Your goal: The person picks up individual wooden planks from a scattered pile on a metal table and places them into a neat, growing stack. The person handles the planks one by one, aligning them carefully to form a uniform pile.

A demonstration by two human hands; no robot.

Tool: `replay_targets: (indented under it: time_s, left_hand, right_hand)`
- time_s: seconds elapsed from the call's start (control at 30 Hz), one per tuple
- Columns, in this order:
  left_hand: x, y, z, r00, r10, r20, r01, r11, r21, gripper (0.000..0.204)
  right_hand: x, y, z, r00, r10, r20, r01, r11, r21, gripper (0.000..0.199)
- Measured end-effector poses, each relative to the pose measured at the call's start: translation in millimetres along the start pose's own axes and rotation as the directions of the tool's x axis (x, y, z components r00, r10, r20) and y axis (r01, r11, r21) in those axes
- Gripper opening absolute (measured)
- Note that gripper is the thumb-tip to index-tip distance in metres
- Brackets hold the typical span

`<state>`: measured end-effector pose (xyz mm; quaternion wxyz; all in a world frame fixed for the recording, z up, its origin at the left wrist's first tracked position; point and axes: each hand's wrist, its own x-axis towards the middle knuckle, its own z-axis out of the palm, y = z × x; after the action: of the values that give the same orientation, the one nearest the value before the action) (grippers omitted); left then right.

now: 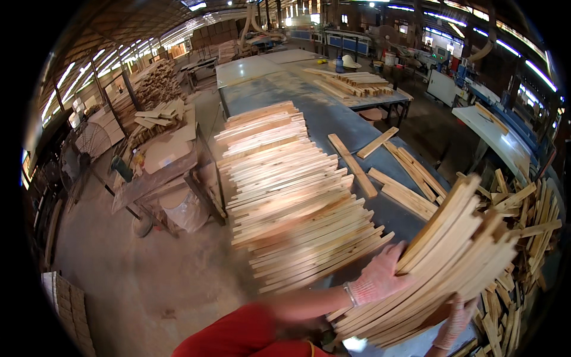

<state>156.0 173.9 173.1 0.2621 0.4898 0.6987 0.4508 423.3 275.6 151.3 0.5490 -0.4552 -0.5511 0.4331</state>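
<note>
A thick bundle of pale wooden strips (431, 262) lies between my hands at the lower right, slightly blurred and overlapping the table's near end. My left hand (383, 276), in a pinkish knit glove, grips the bundle's left side, its fingertips partly hidden. On the near right side, my gloved right hand (458, 321) holds the bundle, fingers against the strips. Left of the bundle, a long row of similar strips (291, 190) lies side by side on the dark table (324, 128), their ends uneven.
Several loose boards (352, 165) lie on the table beyond the bundle. A heap of wood offcuts (535, 232) stands at the right. More strips (357, 83) rest at the table's far right. To the left are a wooden bench (157, 175) and a standing fan (92, 140).
</note>
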Motion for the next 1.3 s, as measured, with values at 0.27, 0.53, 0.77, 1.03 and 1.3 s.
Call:
replay_targets:
  time_s: [0.27, 0.53, 0.77, 1.03, 1.3]
  left_hand:
    - [-42, -90, -4, 0.933, 0.343, -0.11, -0.359, 0.908, -0.216, 0.099]
    - [-131, -179, -34, 0.789, 0.037, 0.613, 0.603, 0.146, -0.784, 0.081]
    - [-129, -143, -70, 0.661, 0.208, 0.721, 0.751, -0.173, -0.638, 0.065]
    - [-131, -168, -48, 0.832, 0.503, 0.234, -0.408, 0.841, -0.356, 0.042]
    - [-67, -264, -57, 0.765, 0.205, 0.61, -0.637, 0.105, 0.763, 0.055]
  right_hand:
    - [-88, 8, -26, 0.996, -0.018, -0.084, 0.0, 0.977, -0.212, 0.069]
    - [-212, 83, 1, 0.968, -0.247, 0.036, 0.217, 0.761, -0.612, 0.071]
    - [-223, 84, 2, 0.958, -0.211, 0.192, 0.284, 0.64, -0.714, 0.098]
    - [-231, 73, 17, 0.948, 0.292, 0.126, -0.278, 0.953, -0.119, 0.083]
    - [-206, 161, 29, 0.829, 0.432, 0.355, 0.167, 0.415, -0.895, 0.08]
